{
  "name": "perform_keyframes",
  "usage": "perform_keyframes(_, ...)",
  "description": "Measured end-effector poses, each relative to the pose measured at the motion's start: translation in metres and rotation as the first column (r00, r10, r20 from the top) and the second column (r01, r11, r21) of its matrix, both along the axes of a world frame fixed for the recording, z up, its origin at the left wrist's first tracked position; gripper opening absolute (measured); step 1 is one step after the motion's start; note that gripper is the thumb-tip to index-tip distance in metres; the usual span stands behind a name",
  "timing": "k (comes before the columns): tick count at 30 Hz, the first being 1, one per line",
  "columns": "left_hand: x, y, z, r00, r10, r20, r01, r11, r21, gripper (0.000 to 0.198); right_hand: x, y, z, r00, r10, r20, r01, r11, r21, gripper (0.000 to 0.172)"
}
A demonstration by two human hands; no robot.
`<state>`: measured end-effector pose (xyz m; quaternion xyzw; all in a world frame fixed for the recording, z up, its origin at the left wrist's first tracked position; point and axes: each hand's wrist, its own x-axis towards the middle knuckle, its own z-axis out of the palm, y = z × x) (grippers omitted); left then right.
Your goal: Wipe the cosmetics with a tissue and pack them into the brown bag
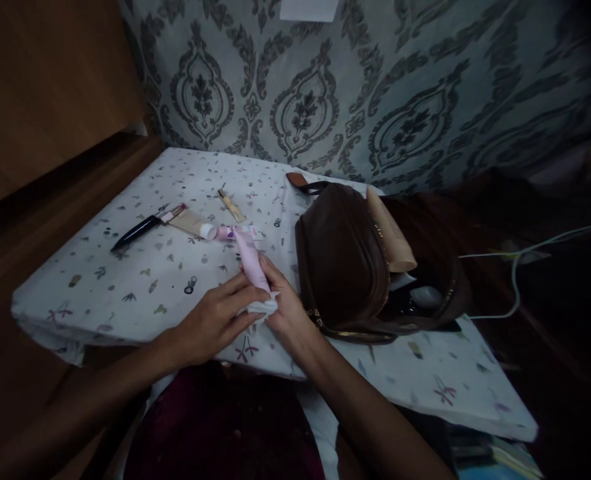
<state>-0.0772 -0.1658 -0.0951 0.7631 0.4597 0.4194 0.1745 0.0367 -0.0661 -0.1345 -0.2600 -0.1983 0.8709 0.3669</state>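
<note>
My right hand [286, 301] is closed round a pale pink squeeze tube [250, 257] held above the table. My left hand [212, 325] pinches a white tissue [262, 307] against the tube's lower end. Just beyond the tube lies a small pink-and-white tube [225, 233], partly hidden by it. Left of that, a beige tube with a white cap [195, 223] rests on the cloth, next to a makeup brush [168, 214] and a black pen-shaped item [136, 232]. A slim gold-coloured tube [232, 205] lies further back.
An open brown leather bag [338, 253] stands right of my hands, with a beige roll-like item [391, 233] sticking out. White cables [515, 280] run at the right. The patterned cloth [140, 300] covers the table, which meets a wallpapered wall and wooden furniture [50, 87].
</note>
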Motion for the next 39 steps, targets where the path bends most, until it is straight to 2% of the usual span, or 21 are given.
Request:
perform_keyframes(2, -0.004, 0.004, -0.002, 0.999, 0.039, -0.004, -0.039, 0.999, 0.02, 0.024, -0.002, 0.0, -0.002, 1.0, 0.011, -0.008, -0.011, 1.0, 0.018, 0.016)
perform_keyframes(5, -0.017, 0.019, -0.004, 0.985, 0.17, -0.009, -0.169, 0.984, 0.055, 0.021, -0.005, 0.0, -0.004, 0.999, 0.033, -0.014, -0.033, 0.999, -0.023, 0.013)
perform_keyframes(9, -0.041, 0.044, -0.002, 0.935, 0.355, 0.015, -0.354, 0.926, 0.131, 0.018, -0.003, -0.003, 0.0, 0.997, 0.072, 0.033, -0.067, 0.99, -0.121, 0.014)
perform_keyframes(13, -0.056, 0.058, 0.001, 0.887, 0.455, 0.077, -0.462, 0.879, 0.119, 0.019, 0.003, -0.006, 0.004, 0.989, 0.147, 0.029, -0.144, 0.986, -0.084, 0.018)
perform_keyframes(17, -0.049, 0.055, 0.001, 0.899, 0.428, 0.095, -0.436, 0.895, 0.097, 0.018, 0.001, -0.006, 0.002, 0.985, 0.165, 0.049, -0.164, 0.986, -0.024, 0.017)
perform_keyframes(22, -0.024, 0.034, 0.0, 0.975, 0.219, 0.037, -0.221, 0.973, 0.07, 0.017, -0.003, -0.001, 0.004, 0.997, 0.077, 0.001, -0.077, 0.992, -0.096, 0.008)
perform_keyframes(26, -0.009, 0.014, 0.003, 0.999, 0.049, 0.005, -0.049, 0.999, 0.001, 0.022, 0.002, 0.001, 0.009, 0.989, 0.147, 0.001, -0.146, 0.984, -0.102, 0.018)
perform_keyframes(29, -0.007, 0.006, 0.002, 0.999, -0.024, -0.025, 0.024, 1.0, 0.011, 0.023, 0.004, 0.0, 0.007, 0.989, 0.149, 0.01, -0.148, 0.987, -0.06, 0.022)
perform_keyframes(33, -0.016, 0.017, 0.003, 0.998, 0.056, -0.043, -0.053, 0.996, 0.069, 0.023, 0.001, -0.003, 0.002, 0.986, 0.164, -0.004, -0.164, 0.984, -0.069, 0.024)
perform_keyframes(36, -0.03, 0.038, 0.007, 0.976, 0.216, -0.025, -0.212, 0.97, 0.118, 0.018, -0.001, -0.007, 0.001, 0.988, 0.124, 0.095, -0.12, 0.992, -0.046, 0.025)
perform_keyframes(39, -0.043, 0.058, 0.008, 0.924, 0.382, 0.0, -0.379, 0.917, 0.125, 0.017, 0.0, -0.009, 0.003, 0.975, 0.177, 0.135, -0.178, 0.984, -0.005, 0.032)
